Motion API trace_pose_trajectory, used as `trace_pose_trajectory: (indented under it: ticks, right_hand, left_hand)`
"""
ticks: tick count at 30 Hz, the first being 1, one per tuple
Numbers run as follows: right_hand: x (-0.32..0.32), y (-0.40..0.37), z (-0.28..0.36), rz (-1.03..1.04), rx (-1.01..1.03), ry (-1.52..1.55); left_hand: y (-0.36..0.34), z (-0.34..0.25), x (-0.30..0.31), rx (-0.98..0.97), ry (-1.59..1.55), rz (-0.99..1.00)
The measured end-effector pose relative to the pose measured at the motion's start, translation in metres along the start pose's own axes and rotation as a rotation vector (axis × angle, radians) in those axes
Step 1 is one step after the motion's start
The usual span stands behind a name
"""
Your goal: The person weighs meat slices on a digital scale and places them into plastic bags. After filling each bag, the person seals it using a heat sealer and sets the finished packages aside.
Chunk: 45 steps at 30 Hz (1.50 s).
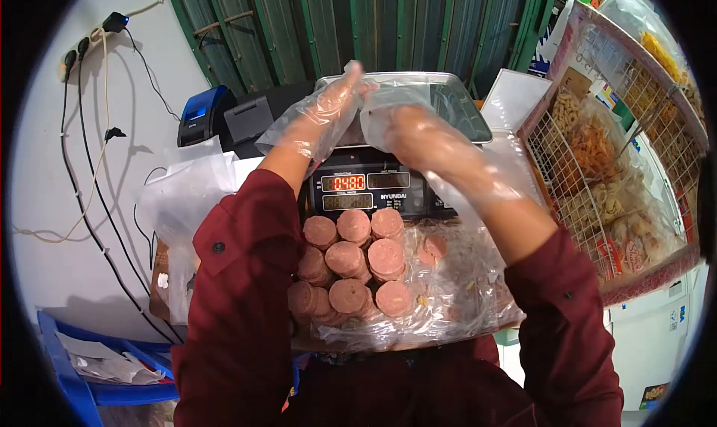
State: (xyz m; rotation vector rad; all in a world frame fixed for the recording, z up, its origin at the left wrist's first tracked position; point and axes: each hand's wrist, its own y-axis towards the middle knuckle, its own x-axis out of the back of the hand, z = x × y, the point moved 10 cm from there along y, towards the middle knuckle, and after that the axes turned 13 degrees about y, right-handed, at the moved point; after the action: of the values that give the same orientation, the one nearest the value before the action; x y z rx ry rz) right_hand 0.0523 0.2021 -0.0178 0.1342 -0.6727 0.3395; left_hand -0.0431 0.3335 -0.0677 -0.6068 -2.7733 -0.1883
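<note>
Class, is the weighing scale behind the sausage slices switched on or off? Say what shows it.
On. The scale has red digits glowing on its front display, just beyond the sausage slices.

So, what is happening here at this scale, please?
A person in thin plastic gloves works over a digital scale. The right hand seems to grip a clear plastic bag above the metal tray, and the left hand, spread open, is beside the bag. Stacks of round sausage slices lie on a plastic sheet in front of the scale.
</note>
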Motion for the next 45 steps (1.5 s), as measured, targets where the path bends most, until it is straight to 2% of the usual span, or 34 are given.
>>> trace_pose_trajectory:
  ticks: [2, 4, 5, 7, 8, 10, 12, 14, 15, 17, 24, 26, 27, 29, 31, 33, 34, 36, 37, 39, 41, 43, 44, 45]
  right_hand:
    - [0.001, -0.03, 0.02, -0.129, 0.139, -0.118]
    - [-0.013, -0.061, 0.03, 0.053, 0.265, -0.018]
    - [-0.016, -0.069, 0.026, 0.055, 0.264, -0.017]
    - [-0.039, -0.082, 0.021, 0.262, 0.277, 0.109]
    - [-0.046, -0.089, 0.003, 0.363, -0.122, 0.222]
    - [-0.057, -0.08, -0.016, 0.343, -0.068, 0.244]
    - [-0.056, -0.076, -0.004, 0.326, -0.008, 0.262]
    - [-0.065, -0.085, -0.012, 0.483, -0.229, 0.082]
    - [-0.069, -0.083, -0.021, 0.483, -0.225, 0.08]
    - [-0.068, -0.072, -0.017, 0.368, 0.046, 0.172]
    - [-0.067, -0.065, -0.036, 0.367, 0.061, 0.335]
    - [-0.06, -0.061, -0.026, 0.301, 0.164, 0.658]
    - [-0.057, -0.06, -0.023, 0.303, 0.163, 0.657]
    - [-0.041, -0.053, -0.029, 0.179, 0.03, 0.753]
    - [-0.025, -0.045, -0.026, 0.082, 0.116, 0.9]
    - [-0.002, -0.035, -0.033, -0.235, 0.081, 0.818]
    - [-0.002, -0.028, -0.03, -0.238, 0.08, 0.818]
    - [0.025, -0.022, -0.024, -0.531, 0.129, 0.509]
    - [0.024, -0.014, -0.025, -0.535, 0.129, 0.508]
    - [0.025, -0.003, -0.005, -0.639, 0.234, -0.171]
    - [0.015, 0.01, -0.003, -0.597, 0.276, -0.218]
    - [0.018, 0.0, -0.001, -0.701, 0.333, 0.205]
    - [0.013, 0.019, -0.001, -0.686, 0.335, -0.165]
    - [0.012, 0.026, -0.002, -0.683, 0.334, -0.165]
  left_hand:
    - [-0.002, 0.0, 0.002, -0.007, 0.047, -0.011]
    - [-0.012, -0.003, -0.003, 0.059, -0.009, -0.008]
    - [-0.018, -0.008, -0.006, 0.061, -0.01, -0.008]
    - [-0.03, -0.007, -0.017, 0.177, -0.152, -0.006]
    - [-0.03, -0.007, -0.019, 0.174, -0.152, -0.002]
    - [-0.03, -0.008, -0.018, 0.159, -0.138, -0.011]
    - [-0.028, -0.008, -0.017, 0.144, -0.116, -0.002]
    - [-0.027, -0.011, -0.016, 0.129, -0.093, 0.002]
    - [-0.027, -0.012, -0.013, 0.111, -0.051, -0.023]
    - [-0.027, -0.013, -0.01, 0.095, -0.008, -0.049]
    - [-0.015, -0.01, -0.006, 0.047, 0.045, -0.065]
    - [-0.014, -0.007, -0.006, 0.05, 0.015, -0.056]
    - [-0.013, -0.006, -0.006, 0.048, -0.008, -0.049]
    - [-0.015, -0.007, -0.008, 0.047, -0.032, -0.041]
    - [-0.021, -0.011, -0.012, 0.052, -0.079, -0.026]
    - [-0.025, -0.014, -0.013, 0.064, -0.084, 0.008]
    - [-0.026, -0.014, -0.014, 0.075, -0.087, 0.039]
    - [-0.017, -0.005, -0.015, 0.093, -0.153, 0.056]
    - [-0.012, 0.001, -0.015, 0.111, -0.219, 0.068]
    - [-0.014, -0.004, -0.013, 0.078, -0.168, 0.06]
    - [-0.014, -0.01, -0.012, 0.045, -0.119, 0.053]
    - [-0.009, -0.003, -0.008, 0.058, -0.081, 0.038]
    - [-0.009, -0.003, -0.008, 0.059, -0.083, 0.036]
    - [-0.009, -0.004, -0.008, 0.051, -0.072, 0.017]
